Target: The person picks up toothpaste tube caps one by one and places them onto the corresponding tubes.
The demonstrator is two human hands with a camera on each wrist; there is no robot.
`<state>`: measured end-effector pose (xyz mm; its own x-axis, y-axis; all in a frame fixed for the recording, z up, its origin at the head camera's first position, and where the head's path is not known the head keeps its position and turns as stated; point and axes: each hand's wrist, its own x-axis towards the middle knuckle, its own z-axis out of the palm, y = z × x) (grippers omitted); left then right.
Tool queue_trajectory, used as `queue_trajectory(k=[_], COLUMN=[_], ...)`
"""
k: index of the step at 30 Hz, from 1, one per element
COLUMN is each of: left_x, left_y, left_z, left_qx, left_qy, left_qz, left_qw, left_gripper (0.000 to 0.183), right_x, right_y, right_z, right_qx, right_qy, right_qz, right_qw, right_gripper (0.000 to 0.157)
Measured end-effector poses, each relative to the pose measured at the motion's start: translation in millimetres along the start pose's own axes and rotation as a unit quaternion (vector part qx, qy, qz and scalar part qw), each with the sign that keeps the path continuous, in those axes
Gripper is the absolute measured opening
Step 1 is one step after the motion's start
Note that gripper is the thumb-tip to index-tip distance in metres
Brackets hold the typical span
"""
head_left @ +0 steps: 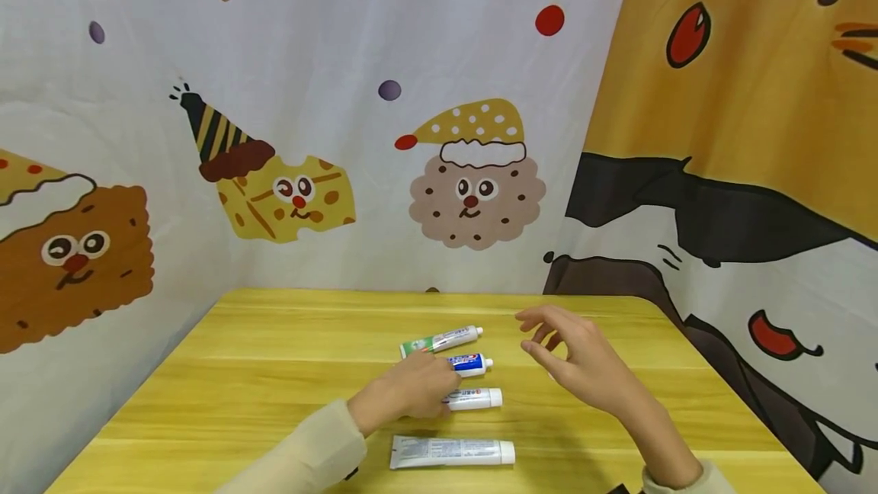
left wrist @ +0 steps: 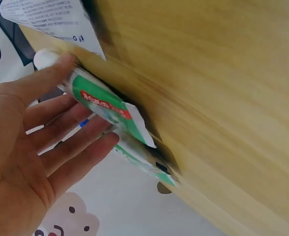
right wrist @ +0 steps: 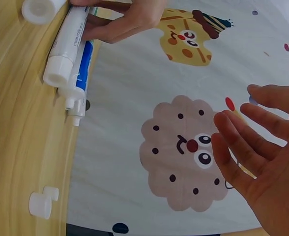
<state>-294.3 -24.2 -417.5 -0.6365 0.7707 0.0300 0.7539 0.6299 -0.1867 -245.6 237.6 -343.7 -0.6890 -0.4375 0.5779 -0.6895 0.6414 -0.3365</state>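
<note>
Green-and-white, the tube [head_left: 476, 399] sits between thumb and fingers of the left hand [head_left: 414, 387], pinched, I judge, to steady it; I see the right hand [head_left: 579, 360], fingers spread, empty, well apart.

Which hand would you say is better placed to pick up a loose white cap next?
Probably the right hand: it is empty and nearer the caps, while the left hand is at the white-and-green tube.
</note>
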Motion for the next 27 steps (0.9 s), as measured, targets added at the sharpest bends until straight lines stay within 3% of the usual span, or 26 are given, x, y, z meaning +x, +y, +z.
queue_trajectory(k=[7,16,20,27], left_x=[6.7,25.3,31.9,38.2], left_y=[-12.4,-31.1,-31.8,-33.3], left_z=[-8.7,-0.9,2.5,9.2], left_qx=[-0.011,-0.045,-0.035,-0.038], left_qy=[0.065,0.034,0.016,-0.014], left_qz=[0.002,-0.031,-0.037,-0.046], left_qw=[0.9978,0.9979,0.9986,0.9981], left_gripper=[0.040,0.042,0.039,0.033], right_x=[4.4,14.3,15.5,4.8], right_y=[-1.3,10.4,31.7,73.9], right_z=[-7.3,-14.8,-6.0,16.8], right_qx=[-0.006,-0.039,-0.075,-0.099], right_qy=[-0.002,-0.015,-0.029,-0.095], right_qz=[0.006,0.058,0.093,0.154], right_qw=[1.000,0.997,0.992,0.979], right_gripper=[0.026,0.013,0.010,0.013])
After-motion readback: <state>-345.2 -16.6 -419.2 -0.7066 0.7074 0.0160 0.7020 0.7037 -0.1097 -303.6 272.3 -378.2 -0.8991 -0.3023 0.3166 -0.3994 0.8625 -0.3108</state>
